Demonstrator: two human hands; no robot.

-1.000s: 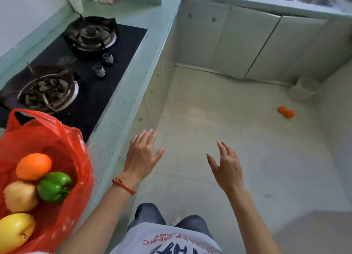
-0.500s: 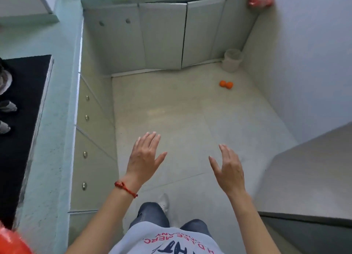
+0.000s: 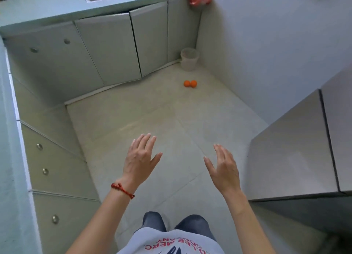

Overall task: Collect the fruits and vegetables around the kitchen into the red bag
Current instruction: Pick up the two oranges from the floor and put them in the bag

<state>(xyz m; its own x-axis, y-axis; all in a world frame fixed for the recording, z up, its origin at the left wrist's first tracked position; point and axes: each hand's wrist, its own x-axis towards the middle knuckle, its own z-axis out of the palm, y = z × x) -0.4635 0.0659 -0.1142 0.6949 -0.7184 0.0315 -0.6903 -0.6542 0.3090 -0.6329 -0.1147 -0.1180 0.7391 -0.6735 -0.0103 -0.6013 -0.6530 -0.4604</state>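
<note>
Both hands, left hand [image 3: 140, 159] and right hand [image 3: 223, 169], are held forward with fingers spread and empty, presumably readied for the two oranges [image 3: 190, 83] lying touching on the floor [image 3: 152, 110] near the bucket [image 3: 189, 59].

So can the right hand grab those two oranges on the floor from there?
Probably not yet. The right hand is open and held out in the air, while the two oranges lie far across the floor near the bucket. Nothing blocks the way; the person likely needs to walk closer and bend down.
</note>
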